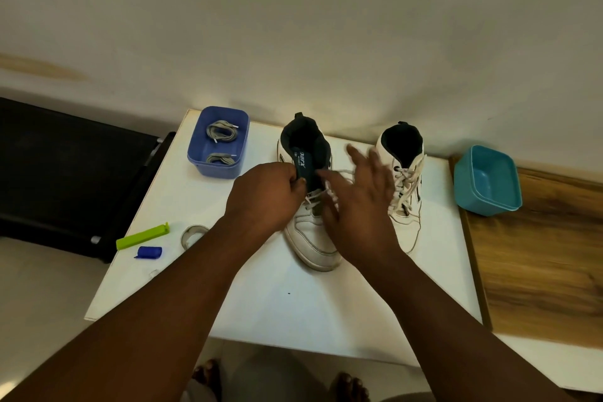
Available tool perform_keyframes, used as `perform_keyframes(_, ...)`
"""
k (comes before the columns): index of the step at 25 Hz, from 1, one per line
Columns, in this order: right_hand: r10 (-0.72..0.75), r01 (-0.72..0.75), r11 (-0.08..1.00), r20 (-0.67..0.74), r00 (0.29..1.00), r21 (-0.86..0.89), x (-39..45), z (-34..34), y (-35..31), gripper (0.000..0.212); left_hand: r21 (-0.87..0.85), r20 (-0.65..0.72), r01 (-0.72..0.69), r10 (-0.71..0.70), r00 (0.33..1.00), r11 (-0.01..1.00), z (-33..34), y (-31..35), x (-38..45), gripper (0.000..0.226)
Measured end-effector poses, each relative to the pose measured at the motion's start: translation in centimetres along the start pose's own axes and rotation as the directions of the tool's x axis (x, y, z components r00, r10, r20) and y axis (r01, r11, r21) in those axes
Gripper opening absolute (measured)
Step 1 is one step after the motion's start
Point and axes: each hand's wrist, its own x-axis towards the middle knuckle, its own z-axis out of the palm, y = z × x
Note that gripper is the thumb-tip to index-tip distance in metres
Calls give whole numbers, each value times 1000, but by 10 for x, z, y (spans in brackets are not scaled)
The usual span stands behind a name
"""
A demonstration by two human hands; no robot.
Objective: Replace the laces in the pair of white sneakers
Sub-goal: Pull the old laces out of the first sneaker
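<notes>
The left sneaker is stood toe-forward near the middle of the white table, its dark tongue pinched by the left hand. The right hand is blurred above the loosened white laces, fingers spread; whether a lace is caught cannot be told. The right sneaker, laced, is set just beside it. Grey laces are coiled in a blue tub behind; a teal tub is placed at the far right.
</notes>
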Motion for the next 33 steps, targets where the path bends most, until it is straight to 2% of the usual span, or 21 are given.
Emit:
perform_keyframes(2, -96, 97, 995, 37, 995, -35, 2, 7, -7, 22, -15, 13, 6, -6, 1000, 1000, 0, -2, 1, 27)
perform_keyframes(5, -80, 79, 995, -11, 997, -68, 4, 6, -3, 11, 14, -12, 2, -2, 1000, 1000, -1, -5, 2, 30)
perform_keyframes(7, 40, -49, 996, -113, 993, -78, 3, 0, 9, 14, 32, -15, 3, -2, 1000, 999, -1, -5, 2, 31)
perform_keyframes(9, 232, -241, 971, -220, 947, -11, 2, -9, 25, 16, 39, -8, 8, -7, 1000, 999, -2, -4, 2, 30)
perform_keyframes(11, 315, -323, 946, -241, 918, 5, 0, -13, 33, 16, 44, -11, 14, -13, 1000, 999, -2, -4, 2, 30)
perform_keyframes(13, 227, -233, 972, -149, 962, -24, 0, -10, 24, 26, 43, -7, 9, -9, 1000, 999, -1, -4, 2, 30)
perform_keyframes(15, 27, -27, 999, 12, 1000, -39, -1, 2, 5, 35, 38, 12, 3, -3, 1000, 999, -1, -4, 3, 30)
perform_keyframes(16, -53, 56, 997, 63, 997, -43, -2, 8, -5, 31, 39, 18, 1, -2, 1000, 999, -2, -5, 3, 29)
perform_keyframes(18, -96, 97, 995, 53, 994, -11, -2, 11, -9, 13, 55, 8, -5, 5, 1000, 998, -3, -6, 3, 29)
perform_keyframes(20, -26, 27, 999, -53, 998, 34, 4, 1, 2, 7, 82, -16, -7, 8, 1000, 997, -5, -8, 3, 30)
perform_keyframes(21, 64, -57, 996, -127, 990, 62, 7, -5, 13, 8, 92, -25, -1, 4, 1000, 996, -5, -8, 2, 31)
perform_keyframes(22, 194, -173, 978, -201, 960, 115, 10, -12, 28, 9, 96, -30, 6, -3, 1000, 995, -6, -8, 2, 31)
perform_keyframes(24, 443, -384, 892, -290, 848, 240, 10, -21, 51, 16, 89, -24, 16, -14, 1000, 996, -6, -7, 2, 31)
perform_keyframes(25, 491, -435, 868, -286, 823, 240, 8, -22, 54, 21, 79, -17, 19, -18, 1000, 997, -5, -7, 1, 30)
perform_keyframes(26, 480, -439, 876, -253, 840, 201, 6, -20, 50, 25, 69, -12, 21, -21, 1000, 997, -5, -6, 1, 30)
perform_keyframes(27, 409, -381, 910, -198, 891, 167, 3, -17, 40, 29, 62, -11, 22, -21, 1000, 998, -4, -6, 1, 30)
perform_keyframes(29, 144, -136, 984, -69, 987, 117, 1, -8, 14, 37, 64, -17, 16, -15, 1000, 998, -3, -5, 2, 30)
perform_keyframes(31, -56, 54, 997, 39, 998, 48, 0, 3, -7, 33, 62, -10, 12, -11, 1000, 998, -3, -6, 2, 29)
perform_keyframes(33, -72, 71, 997, 55, 996, 15, 1, 10, -11, 18, 60, -3, 5, -5, 1000, 998, -4, -7, 2, 30)
